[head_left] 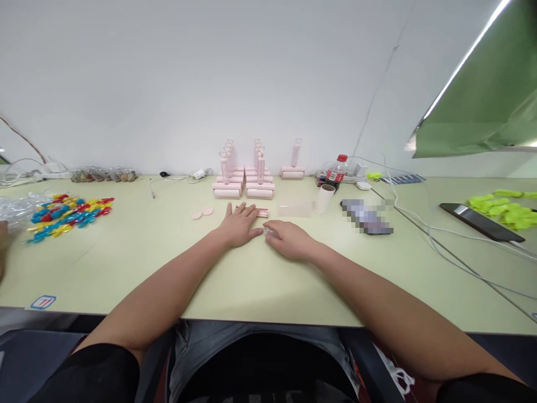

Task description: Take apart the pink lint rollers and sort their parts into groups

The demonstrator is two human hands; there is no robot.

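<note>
My left hand (240, 226) lies palm down on the table, fingers spread. Its fingertips rest over a pink part (262, 212) that is partly hidden under them. Close beside it, my right hand (290, 239) is closed, with thumb and fingers on a small clear plastic piece (269, 230) whose exact kind I cannot make out. A translucent pink cover (294, 209) lies just beyond the right hand. To its right a white paper roll (324, 199) stands upright. Two pale pink discs (207, 211) lie left of my left hand.
Several pink lint rollers (260, 193) stand in rows near the wall, one apart (292, 173). A cola bottle (337, 172), a phone (366, 216) and white cables (432, 226) are rightward. Colourful plastic pieces (69, 212) lie left, near another person's hand (3, 246).
</note>
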